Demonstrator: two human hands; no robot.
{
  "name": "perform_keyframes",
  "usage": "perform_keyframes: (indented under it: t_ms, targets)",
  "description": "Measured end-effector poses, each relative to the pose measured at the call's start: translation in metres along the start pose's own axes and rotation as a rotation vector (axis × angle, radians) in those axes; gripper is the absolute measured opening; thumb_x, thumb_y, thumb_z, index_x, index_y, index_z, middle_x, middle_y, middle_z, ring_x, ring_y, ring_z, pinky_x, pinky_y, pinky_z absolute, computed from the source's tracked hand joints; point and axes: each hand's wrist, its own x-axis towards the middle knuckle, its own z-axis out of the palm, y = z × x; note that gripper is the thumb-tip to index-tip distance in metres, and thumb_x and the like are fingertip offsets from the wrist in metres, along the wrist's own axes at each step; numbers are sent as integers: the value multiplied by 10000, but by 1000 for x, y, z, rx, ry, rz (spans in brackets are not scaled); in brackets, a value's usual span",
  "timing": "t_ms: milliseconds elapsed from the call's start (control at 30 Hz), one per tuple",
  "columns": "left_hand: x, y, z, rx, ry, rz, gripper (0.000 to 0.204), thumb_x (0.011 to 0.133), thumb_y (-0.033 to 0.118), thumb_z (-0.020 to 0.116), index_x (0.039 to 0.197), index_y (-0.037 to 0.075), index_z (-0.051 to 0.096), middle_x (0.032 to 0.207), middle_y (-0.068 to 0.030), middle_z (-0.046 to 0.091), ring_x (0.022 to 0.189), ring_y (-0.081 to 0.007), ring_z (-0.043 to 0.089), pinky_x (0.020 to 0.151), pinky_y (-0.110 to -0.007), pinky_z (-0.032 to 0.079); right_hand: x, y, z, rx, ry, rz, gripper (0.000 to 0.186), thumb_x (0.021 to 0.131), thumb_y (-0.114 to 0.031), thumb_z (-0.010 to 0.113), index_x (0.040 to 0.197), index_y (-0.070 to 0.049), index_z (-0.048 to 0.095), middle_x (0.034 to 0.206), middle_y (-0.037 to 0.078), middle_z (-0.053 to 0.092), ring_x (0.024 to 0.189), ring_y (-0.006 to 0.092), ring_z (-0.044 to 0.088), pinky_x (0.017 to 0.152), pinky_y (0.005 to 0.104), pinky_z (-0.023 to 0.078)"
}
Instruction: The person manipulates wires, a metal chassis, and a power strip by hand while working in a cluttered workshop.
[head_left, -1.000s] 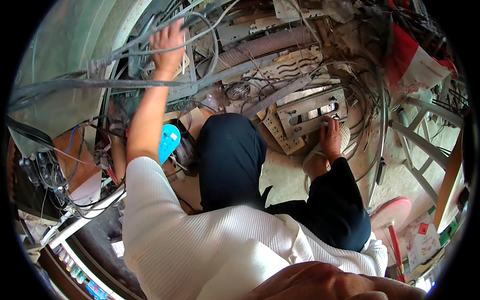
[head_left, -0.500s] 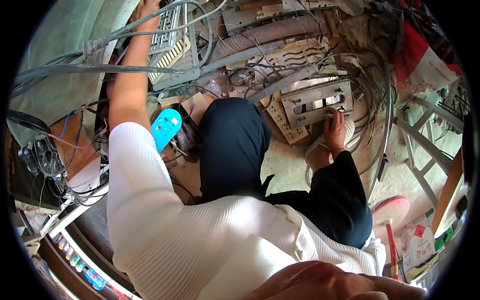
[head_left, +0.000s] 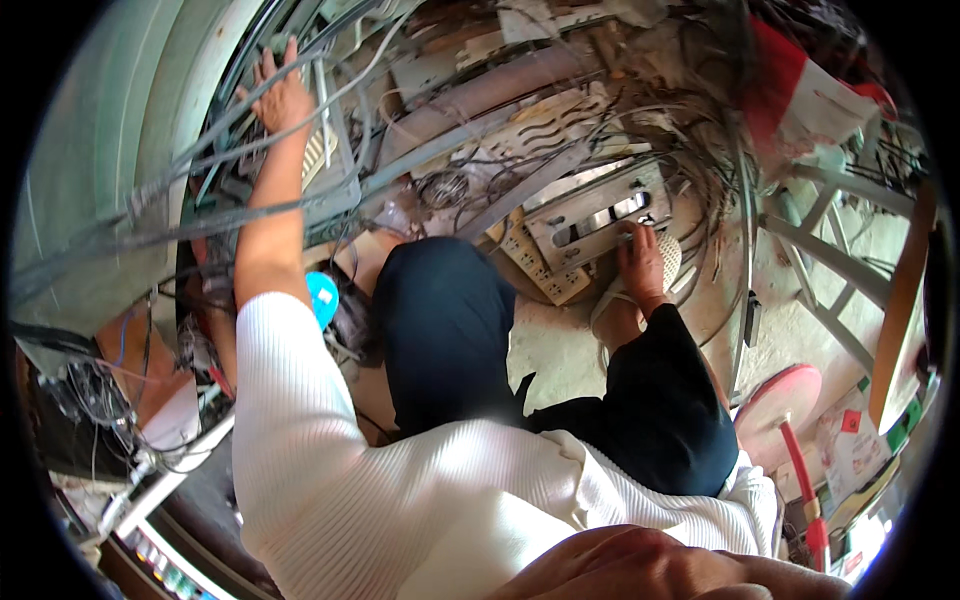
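My left hand [head_left: 280, 92] reaches to the upper left among grey cables [head_left: 235, 137] and metal frames, with its fingers spread. Just below it, partly hidden by my arm, lies a cream slatted piece [head_left: 320, 155]. My right hand [head_left: 642, 260] has curled fingers gripping the lower edge of a metal plate with long slots [head_left: 560, 205]. Under that plate is a cream perforated board [head_left: 515, 255]. A woven sandal [head_left: 670, 258] shows behind my right hand. A blue board [head_left: 321, 298] pokes out beside my left arm, by my dark-trousered knee.
Tangled wires and a ribbed duct [head_left: 470, 95] fill the back. On the right are a red-and-white sack [head_left: 795, 95], a metal stool frame [head_left: 830, 280] and a round red-rimmed piece [head_left: 775, 410]. A green panel [head_left: 100, 120] rises at the left, above more cables [head_left: 95, 400].
My left hand went upward out of view, then came back down and left of where it began, fingers now spread. My right hand stays at the plate; the whole view has shifted slightly.
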Motion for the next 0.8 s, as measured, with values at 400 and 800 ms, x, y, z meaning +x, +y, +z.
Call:
perform_keyframes:
  t_ms: [400, 800]
  targets:
    - [41, 243, -81, -744, 169, 708, 365, 868, 132, 568, 1229, 173, 543, 1221, -38, 556, 1161, -242, 493, 1033, -474, 302, -2, 5, -6, 45, 16, 11, 342, 821, -63, 566, 1156, -108, 522, 1044, 147, 548, 909, 366, 578, 742, 425, 494]
    - [135, 409, 33, -44, -444, 480, 537, 903, 230, 486, 1408, 139, 326, 1463, -46, 355, 1382, -263, 244, 1085, -661, 43, -5, 20, -19, 69, -102, -72, 310, 798, -100, 535, 1107, -79, 524, 992, 122, 532, 911, 326, 576, 744, 412, 497]
